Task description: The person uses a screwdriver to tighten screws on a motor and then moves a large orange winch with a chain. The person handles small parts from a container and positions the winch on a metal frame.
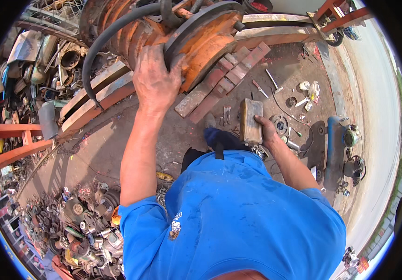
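A large orange cylindrical machine part with a dark round flange and a thick black hose fills the top of the head view. My left hand rests on it beside the flange, thumb apart from the fingers. In my right hand is a worn rectangular block, brown with dark edges, perhaps wooden, held by its right side in front of my body. Below the orange part lie reddish, worn blocks and bars, laid across the beam. The underside of the left fingers is hidden.
Orange-red steel beams run past the machine. A hammer, a knife-like tool and a round metal ring lie on the ground. A blue tank stands at right. Scrap parts are heaped at lower left.
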A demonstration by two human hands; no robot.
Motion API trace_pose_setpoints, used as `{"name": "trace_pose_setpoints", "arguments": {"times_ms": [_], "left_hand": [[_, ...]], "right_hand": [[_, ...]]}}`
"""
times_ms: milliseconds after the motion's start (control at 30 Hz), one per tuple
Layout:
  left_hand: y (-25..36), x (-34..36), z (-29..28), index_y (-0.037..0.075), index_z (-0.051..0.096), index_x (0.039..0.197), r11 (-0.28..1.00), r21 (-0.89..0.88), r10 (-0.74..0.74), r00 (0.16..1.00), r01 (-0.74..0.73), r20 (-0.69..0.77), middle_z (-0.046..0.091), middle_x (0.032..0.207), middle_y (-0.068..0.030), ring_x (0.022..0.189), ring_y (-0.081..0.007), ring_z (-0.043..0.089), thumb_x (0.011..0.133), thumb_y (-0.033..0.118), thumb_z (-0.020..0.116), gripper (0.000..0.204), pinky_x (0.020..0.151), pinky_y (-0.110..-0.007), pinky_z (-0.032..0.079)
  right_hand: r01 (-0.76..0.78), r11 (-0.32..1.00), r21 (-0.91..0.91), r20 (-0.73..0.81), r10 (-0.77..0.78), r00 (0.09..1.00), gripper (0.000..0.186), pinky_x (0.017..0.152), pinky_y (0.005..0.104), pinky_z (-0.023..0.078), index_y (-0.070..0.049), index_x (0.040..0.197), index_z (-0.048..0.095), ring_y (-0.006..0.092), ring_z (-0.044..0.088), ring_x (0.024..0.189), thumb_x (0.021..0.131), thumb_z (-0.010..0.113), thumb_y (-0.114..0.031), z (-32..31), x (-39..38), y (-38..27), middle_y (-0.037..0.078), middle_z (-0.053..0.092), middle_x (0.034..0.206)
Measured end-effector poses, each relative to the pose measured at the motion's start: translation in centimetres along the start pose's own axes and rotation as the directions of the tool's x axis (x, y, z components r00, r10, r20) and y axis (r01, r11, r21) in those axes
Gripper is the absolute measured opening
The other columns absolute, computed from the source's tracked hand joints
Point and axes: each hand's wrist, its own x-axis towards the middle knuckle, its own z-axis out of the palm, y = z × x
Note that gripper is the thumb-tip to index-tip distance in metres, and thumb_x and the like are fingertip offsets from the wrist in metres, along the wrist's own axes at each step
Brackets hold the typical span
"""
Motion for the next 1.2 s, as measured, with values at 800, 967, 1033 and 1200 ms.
{"name": "trace_pose_setpoints", "arguments": {"times_ms": [800, 967, 1033, 1200], "left_hand": [[-1.4, 19.1, 12.7, 0.002, 0.055, 0.102, 0.997, -0.020, 0.073, 0.990, -0.071, 0.125, 0.061, 0.098, -0.0196, 0.090, -0.0393, 0.059, 0.081, 0.034, 0.066, 0.040, 0.076, -0.046, 0.047], [-1.1, 19.8, 12.9, 0.001, 0.055, 0.101, 0.998, 0.004, 0.068, 0.989, -0.069, 0.131, 0.061, 0.098, -0.0200, 0.093, -0.0389, 0.059, 0.081, 0.032, 0.066, 0.039, 0.078, -0.046, 0.047], [-1.7, 20.3, 12.3, 0.001, 0.055, 0.101, 0.998, 0.005, 0.064, 0.989, -0.066, 0.135, 0.060, 0.098, -0.0197, 0.093, -0.0378, 0.058, 0.080, 0.029, 0.067, 0.037, 0.079, -0.045, 0.047], [-4.1, 21.6, 9.9, 0.001, 0.054, 0.101, 0.998, -0.021, -0.058, 0.991, 0.061, 0.123, 0.060, 0.097, -0.0187, 0.093, -0.0368, 0.058, 0.081, 0.030, 0.066, 0.037, 0.079, -0.044, 0.047]], "right_hand": [[0.352, 0.926, -0.136, -0.266, -0.377, 0.887, 0.074, 0.087, 0.0400, 0.051, -0.002, 0.129, 0.038, 0.0242, 0.060, 0.099, 0.068, 0.079, -0.012, 3.5, 0.0, -3.9, 0.013, 0.057, 0.113], [0.364, 0.924, -0.120, -0.278, -0.383, 0.881, 0.077, 0.083, 0.0398, 0.053, -0.002, 0.131, 0.036, 0.0243, 0.062, 0.095, 0.067, 0.077, -0.011, 3.0, -0.5, -3.5, 0.012, 0.058, 0.109], [0.362, 0.924, -0.124, -0.252, -0.382, 0.889, 0.076, 0.082, 0.0400, 0.054, -0.003, 0.130, 0.036, 0.0247, 0.062, 0.093, 0.066, 0.077, -0.010, 3.5, -0.2, -4.3, 0.013, 0.058, 0.108], [0.299, 0.938, -0.174, -0.278, -0.338, 0.899, 0.074, 0.081, 0.0417, 0.054, -0.002, 0.131, 0.034, 0.0269, 0.063, 0.093, 0.068, 0.075, -0.008, 3.8, 1.6, -6.0, 0.014, 0.058, 0.108]]}}
